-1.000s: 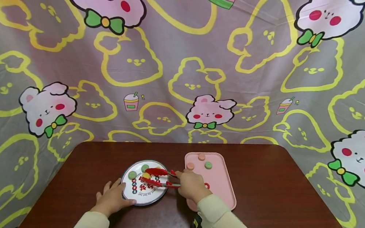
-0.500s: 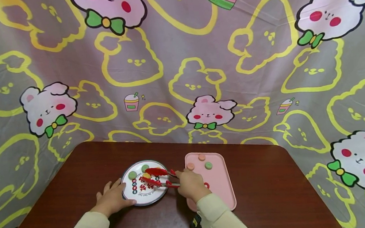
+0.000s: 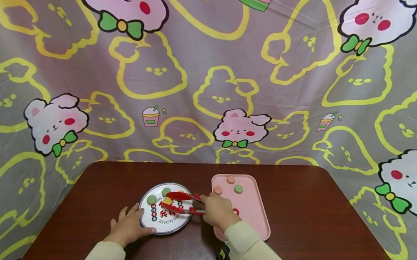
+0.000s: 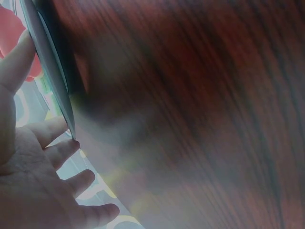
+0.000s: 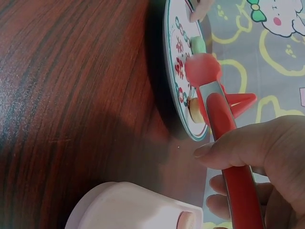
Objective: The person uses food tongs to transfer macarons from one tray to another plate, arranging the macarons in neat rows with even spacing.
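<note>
In the head view, my right hand grips red-tipped metal tongs that reach over a white printed plate. A small yellow round piece sits between the tong tips, low over the plate. Two green macaron-like pieces lie near its far rim. An orange-tan piece on the plate, partly behind the tongs, shows in the right wrist view. My left hand rests at the plate's left rim, fingers spread. From the left wrist camera, the thumb and two fingertips touch the rim.
A pink tray stands right of the plate, partly under my right forearm. Two orange pieces and one green piece lie on it. The brown table ends at a cartoon-print cloth behind and at both sides.
</note>
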{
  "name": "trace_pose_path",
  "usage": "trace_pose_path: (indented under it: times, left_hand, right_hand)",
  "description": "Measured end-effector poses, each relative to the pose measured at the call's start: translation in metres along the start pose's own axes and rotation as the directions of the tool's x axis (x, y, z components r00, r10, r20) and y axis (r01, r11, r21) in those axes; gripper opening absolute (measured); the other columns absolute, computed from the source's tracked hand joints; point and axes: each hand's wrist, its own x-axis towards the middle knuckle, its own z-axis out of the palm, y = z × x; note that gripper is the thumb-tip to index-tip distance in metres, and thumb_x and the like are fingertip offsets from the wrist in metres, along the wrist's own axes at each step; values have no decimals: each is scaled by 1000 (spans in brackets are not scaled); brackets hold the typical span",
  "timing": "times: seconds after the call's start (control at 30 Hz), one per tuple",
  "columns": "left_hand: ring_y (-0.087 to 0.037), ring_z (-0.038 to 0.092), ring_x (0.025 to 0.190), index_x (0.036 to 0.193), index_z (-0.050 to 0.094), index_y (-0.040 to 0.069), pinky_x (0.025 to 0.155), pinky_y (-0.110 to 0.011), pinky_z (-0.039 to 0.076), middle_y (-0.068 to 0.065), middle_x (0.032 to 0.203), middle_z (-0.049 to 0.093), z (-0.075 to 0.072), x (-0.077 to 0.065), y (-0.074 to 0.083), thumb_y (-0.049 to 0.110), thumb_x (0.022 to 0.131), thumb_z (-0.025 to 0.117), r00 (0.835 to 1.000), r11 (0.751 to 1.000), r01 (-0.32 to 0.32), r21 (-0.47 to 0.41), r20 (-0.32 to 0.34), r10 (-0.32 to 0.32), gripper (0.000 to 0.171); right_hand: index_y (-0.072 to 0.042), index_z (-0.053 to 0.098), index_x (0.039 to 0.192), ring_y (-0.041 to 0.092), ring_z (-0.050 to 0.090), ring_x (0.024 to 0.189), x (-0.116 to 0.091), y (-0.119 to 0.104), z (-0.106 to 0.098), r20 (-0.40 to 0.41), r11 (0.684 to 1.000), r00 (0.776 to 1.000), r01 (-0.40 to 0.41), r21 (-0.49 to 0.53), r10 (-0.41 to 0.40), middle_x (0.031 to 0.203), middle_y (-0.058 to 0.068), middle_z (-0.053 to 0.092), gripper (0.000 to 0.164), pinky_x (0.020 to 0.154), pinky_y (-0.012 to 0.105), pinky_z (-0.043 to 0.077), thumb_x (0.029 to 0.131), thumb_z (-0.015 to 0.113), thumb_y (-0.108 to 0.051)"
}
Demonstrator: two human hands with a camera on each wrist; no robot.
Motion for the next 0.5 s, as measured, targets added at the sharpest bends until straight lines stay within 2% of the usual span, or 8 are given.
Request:
trace_pose_path:
  times: [0.5]
  left_hand:
    - [-56,16,132,135,49,-8,98,-77,11,-33,146,31,0,1,0,52,68,80,1000,1000,9,1,9,-9,95]
  right_hand:
    - [-16,67,116,21,63,78,0,2,6,2,1000,1000,-14,23,14,90,5,62,46,56,42,48,71,77,-20]
